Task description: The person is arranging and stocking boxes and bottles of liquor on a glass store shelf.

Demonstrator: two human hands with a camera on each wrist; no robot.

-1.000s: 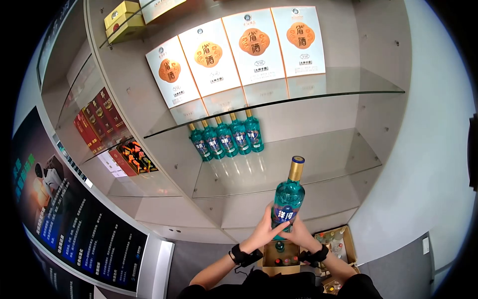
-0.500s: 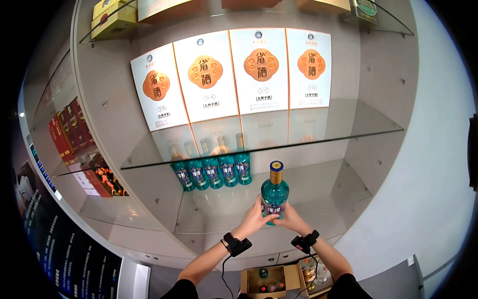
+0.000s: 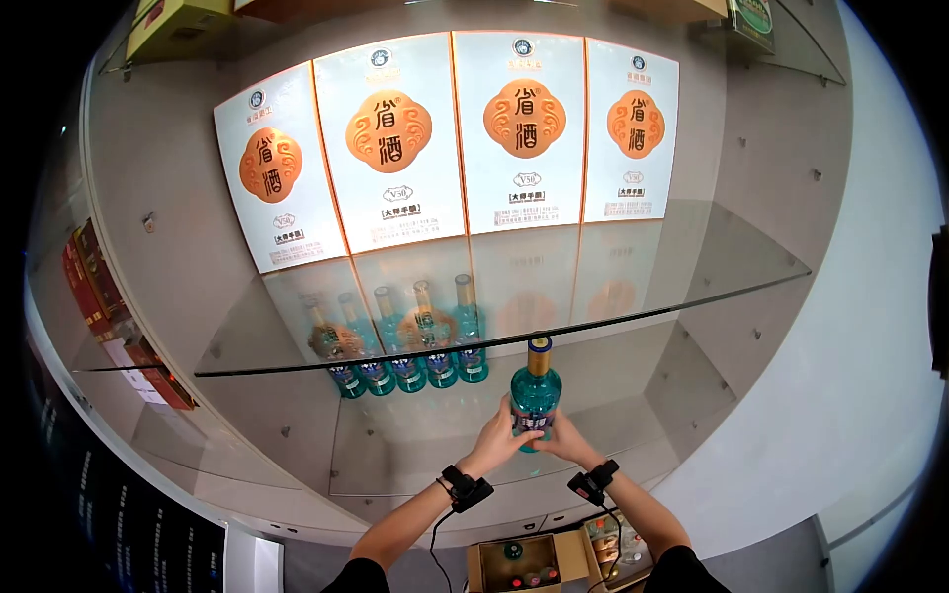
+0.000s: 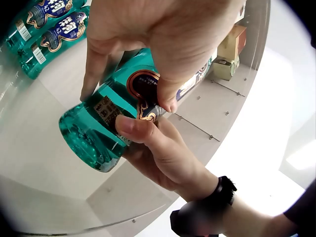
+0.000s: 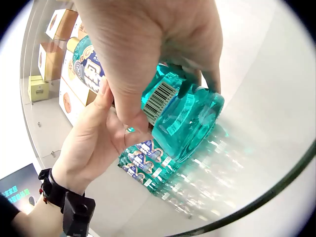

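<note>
Both hands hold a teal glass liquor bottle (image 3: 536,387) with a gold neck and blue cap, roughly upright before the lower glass shelf (image 3: 603,405). My left hand (image 3: 494,441) grips its lower body from the left, and my right hand (image 3: 569,441) grips it from the right, thumbs near the label. In the left wrist view the bottle's base (image 4: 86,138) shows below the fingers. The right wrist view shows a barcode (image 5: 159,101) on its side. Several matching bottles (image 3: 407,376) stand in a row at the shelf's left.
A higher glass shelf (image 3: 504,341) has its front edge just above the held bottle's cap; several white boxes (image 3: 400,212) stand on it. Cabinet side walls (image 3: 781,198) flank both shelves. On the floor below are an open carton (image 3: 571,555) and another box of bottles (image 3: 613,544).
The view has come closer to the cabinet. The held bottle has gone from in front of the lower boards to over the lower shelf's front part, its cap now near the upper shelf's edge.
</note>
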